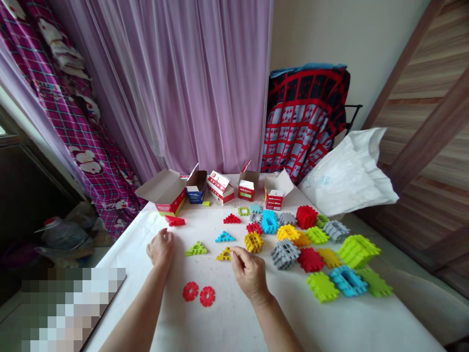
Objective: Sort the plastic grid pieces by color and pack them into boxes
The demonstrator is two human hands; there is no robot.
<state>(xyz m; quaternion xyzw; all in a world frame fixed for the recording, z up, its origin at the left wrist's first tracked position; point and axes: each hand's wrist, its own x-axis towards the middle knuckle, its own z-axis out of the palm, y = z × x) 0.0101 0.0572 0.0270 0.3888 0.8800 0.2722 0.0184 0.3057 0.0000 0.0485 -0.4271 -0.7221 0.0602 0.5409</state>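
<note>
My right hand pinches the corner of a yellow triangular toy block, which is at the tabletop. My left hand rests on the white-covered table with its fingers curled in, and nothing shows in them. Just beyond it lies a red piece. Between my hands is a green triangular block. A blue triangular block and a red one lie farther back. Nearer to me, two red notched discs lie side by side, a left disc and a right disc.
Several small open cartons line the back, among them a blue box and a red-and-white box. Building blocks crowd the right side, including a grey stack and a green stack. A white sack stands behind them.
</note>
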